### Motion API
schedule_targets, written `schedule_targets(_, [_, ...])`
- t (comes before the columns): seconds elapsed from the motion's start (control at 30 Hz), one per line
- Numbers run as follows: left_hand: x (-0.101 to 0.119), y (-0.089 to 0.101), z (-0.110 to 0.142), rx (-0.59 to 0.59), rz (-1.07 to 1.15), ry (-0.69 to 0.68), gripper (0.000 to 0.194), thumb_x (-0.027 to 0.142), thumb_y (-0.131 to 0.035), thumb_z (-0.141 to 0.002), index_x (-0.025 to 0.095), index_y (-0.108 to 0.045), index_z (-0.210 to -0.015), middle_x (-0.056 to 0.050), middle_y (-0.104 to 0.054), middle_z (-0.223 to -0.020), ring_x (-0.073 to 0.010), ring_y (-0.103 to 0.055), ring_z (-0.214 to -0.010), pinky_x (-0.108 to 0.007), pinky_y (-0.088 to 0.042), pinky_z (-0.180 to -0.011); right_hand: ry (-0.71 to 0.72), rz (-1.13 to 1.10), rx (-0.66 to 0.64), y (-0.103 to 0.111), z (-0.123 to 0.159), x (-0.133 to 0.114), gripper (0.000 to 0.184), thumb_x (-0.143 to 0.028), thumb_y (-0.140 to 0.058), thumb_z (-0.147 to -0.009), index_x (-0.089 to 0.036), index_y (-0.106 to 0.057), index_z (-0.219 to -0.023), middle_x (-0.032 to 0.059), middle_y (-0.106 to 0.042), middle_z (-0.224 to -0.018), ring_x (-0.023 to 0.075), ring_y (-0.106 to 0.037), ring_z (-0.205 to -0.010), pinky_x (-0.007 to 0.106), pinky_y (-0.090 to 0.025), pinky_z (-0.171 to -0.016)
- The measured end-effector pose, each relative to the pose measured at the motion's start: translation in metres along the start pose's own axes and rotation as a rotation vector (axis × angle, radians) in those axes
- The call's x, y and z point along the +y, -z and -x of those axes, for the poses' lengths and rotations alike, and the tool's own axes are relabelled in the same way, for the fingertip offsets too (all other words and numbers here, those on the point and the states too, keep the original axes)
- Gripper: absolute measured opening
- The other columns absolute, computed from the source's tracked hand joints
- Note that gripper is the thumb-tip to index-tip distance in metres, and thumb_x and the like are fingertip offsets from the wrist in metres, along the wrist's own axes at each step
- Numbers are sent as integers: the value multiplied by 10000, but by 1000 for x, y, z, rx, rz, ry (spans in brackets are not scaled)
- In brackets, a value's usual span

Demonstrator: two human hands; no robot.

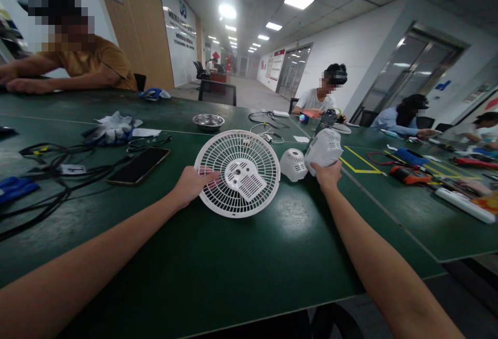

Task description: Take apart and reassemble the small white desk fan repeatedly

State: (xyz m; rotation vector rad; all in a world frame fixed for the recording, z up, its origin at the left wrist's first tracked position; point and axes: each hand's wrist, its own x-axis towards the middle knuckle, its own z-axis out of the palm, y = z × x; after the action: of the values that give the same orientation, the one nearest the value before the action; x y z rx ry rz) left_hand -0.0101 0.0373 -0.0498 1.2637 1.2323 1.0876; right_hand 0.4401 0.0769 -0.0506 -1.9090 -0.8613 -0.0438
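My left hand [194,186] grips the left edge of a round white fan grille [212,201], its fingers showing through the slats. The grille is tilted up toward me, with a slotted plate at its centre. On the right, my right hand [329,174] is closed around the lower part of a white vented plastic housing [326,147]; its fingertips are partly hidden behind it. Between the grille and that housing sits a smaller white vented cover [293,165] on the green table [233,266].
A metal bowl [209,122] stands behind the grille. To the left lie a phone [139,166], black cables [68,188] and gloves [112,129]. An orange meter [412,175] and a white power strip [465,205] lie to the right. Several other people sit around the table.
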Motion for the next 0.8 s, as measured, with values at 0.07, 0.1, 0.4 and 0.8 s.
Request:
schedule_targets(0.07, [-1,0,0,-4,15,6,277,288,-806,-734,125,-716,-939,-96,-767,-842,-240,-743,-757,-387,-614,-706,40,-40,70,3,0,-8,829,-493,-819,-544,-205,-441,-1222,157,-631,-1210,347,-613,-1125,461,-457,-967])
schedule_targets(0.1, [-2,0,-1,-9,20,0,278,292,-805,-735,126,-717,-940,-96,-767,-847,-239,-743,-758,-389,-614,-709,74,-71,112,4,1,-12,829,-505,-815,-550,-195,-440,-1220,158,-636,-1192,346,-619,-1107,458,-459,-957])
schedule_targets(0.4, [-5,4,-4,-29,-33,-7,286,324,-790,-751,142,-722,-961,-104,-771,-878,-255,-745,-785,-396,-613,-703,312,-160,64,1,36,-50,794,-541,-787,-591,-191,-439,-1213,134,-661,-1103,318,-643,-981,445,-474,-873])
schedule_targets(0.8, [-3,2,-2,-7,-23,-23,289,309,-798,-738,130,-717,-950,-114,-772,-874,-261,-745,-781,-403,-614,-714,261,-114,-16,-3,35,-41,803,-545,-788,-551,-212,-452,-1200,117,-648,-1118,319,-626,-987,448,-462,-886])
